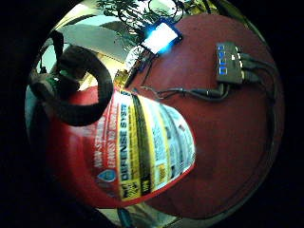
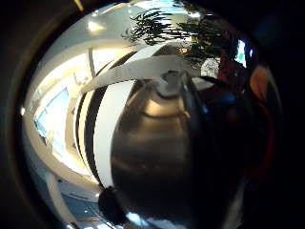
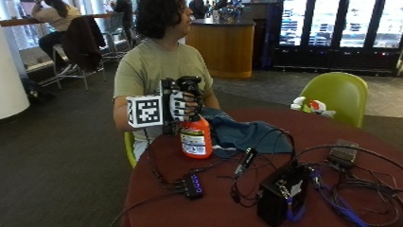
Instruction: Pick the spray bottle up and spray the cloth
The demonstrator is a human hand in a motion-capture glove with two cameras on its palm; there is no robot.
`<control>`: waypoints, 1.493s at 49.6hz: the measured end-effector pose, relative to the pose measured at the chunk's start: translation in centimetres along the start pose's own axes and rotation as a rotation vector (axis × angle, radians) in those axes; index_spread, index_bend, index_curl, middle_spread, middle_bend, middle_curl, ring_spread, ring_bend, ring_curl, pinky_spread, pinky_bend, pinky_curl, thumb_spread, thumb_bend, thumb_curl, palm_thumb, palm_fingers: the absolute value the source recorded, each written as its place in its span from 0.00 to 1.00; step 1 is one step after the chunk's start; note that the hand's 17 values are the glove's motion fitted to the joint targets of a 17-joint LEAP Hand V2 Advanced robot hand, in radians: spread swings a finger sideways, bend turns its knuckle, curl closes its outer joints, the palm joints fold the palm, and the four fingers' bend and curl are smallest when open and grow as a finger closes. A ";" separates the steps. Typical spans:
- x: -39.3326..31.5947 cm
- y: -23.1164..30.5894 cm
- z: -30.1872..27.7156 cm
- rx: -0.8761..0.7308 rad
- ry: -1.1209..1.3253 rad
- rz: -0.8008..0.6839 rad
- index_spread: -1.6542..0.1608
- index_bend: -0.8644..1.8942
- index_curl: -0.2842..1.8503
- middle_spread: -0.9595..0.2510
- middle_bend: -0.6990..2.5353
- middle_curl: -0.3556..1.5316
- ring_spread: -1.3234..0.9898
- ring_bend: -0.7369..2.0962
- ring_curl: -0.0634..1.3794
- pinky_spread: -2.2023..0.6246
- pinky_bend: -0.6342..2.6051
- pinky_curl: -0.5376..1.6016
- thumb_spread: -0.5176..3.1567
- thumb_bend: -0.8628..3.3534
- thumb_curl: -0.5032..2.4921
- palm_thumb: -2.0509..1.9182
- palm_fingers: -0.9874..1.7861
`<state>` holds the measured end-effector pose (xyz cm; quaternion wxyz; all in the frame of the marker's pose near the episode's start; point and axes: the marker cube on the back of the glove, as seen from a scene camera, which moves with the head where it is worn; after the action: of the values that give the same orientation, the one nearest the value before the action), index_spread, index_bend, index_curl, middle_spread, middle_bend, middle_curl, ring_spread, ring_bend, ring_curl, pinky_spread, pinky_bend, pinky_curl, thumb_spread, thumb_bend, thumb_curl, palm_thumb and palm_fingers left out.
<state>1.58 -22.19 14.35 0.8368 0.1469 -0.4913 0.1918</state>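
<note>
A person in an olive T-shirt sits at the far left side of a round dark-red table. Their gloved right hand is wrapped around the black trigger head of an orange plastic spray bottle with a printed label, fingers curled round its neck. The bottle stands upright, long axis vertical, its base at or just above the tabletop; contact cannot be told. Which way the nozzle points is hidden by the hand.

Just right of the bottle, touching or nearly so, a crumpled dark-blue cloth lies on the table in front of the person. The bottle sits near the table's left edge, with bare red surface in front of it. Nearer the camera lie a small black USB hub with blue lights, a black box and tangled black cables filling the near right side. A lime-green chair stands beyond the table.

The little-finger palm view shows the bottle's red body and yellow-and-white label close against the palm, a black strap over it, with the hub and a lit screen on the red table behind. The thumb-side view shows only a dark rounded shape close up, with ceiling behind it.
</note>
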 end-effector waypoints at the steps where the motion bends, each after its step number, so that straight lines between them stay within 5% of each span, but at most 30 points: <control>1: -0.3 0.2 -0.2 0.012 0.001 -0.009 0.79 0.42 0.29 0.74 0.35 0.42 0.54 0.41 0.29 0.78 0.24 0.40 0.39 0.21 0.31 0.75 0.77; 6: -2.0 1.0 -1.9 0.042 -0.006 -0.028 0.79 0.42 0.31 0.70 0.37 0.44 0.53 0.43 0.31 0.77 0.25 0.40 0.35 0.21 0.33 0.77 0.81; 14: -7.1 2.2 -4.2 -0.124 0.052 -0.058 0.79 0.43 0.33 0.68 0.39 0.46 0.52 0.44 0.34 0.74 0.28 0.42 0.31 0.20 0.36 0.77 0.85; 35: -14.4 2.0 -0.8 -0.669 0.845 0.222 0.78 0.42 0.37 0.67 0.41 0.47 0.52 0.47 0.37 0.71 0.31 0.44 0.27 0.20 0.40 0.77 0.83; 48: -11.2 3.2 5.8 -0.917 1.357 0.366 0.78 0.41 0.39 0.67 0.41 0.48 0.52 0.47 0.37 0.72 0.31 0.44 0.26 0.20 0.41 0.77 0.83; 74: 0.1 6.8 12.6 -1.167 1.745 0.491 0.78 0.40 0.41 0.67 0.41 0.47 0.51 0.46 0.37 0.72 0.31 0.44 0.27 0.20 0.43 0.77 0.82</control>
<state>-11.21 -21.62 20.77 0.7778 -0.5648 0.2436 0.1293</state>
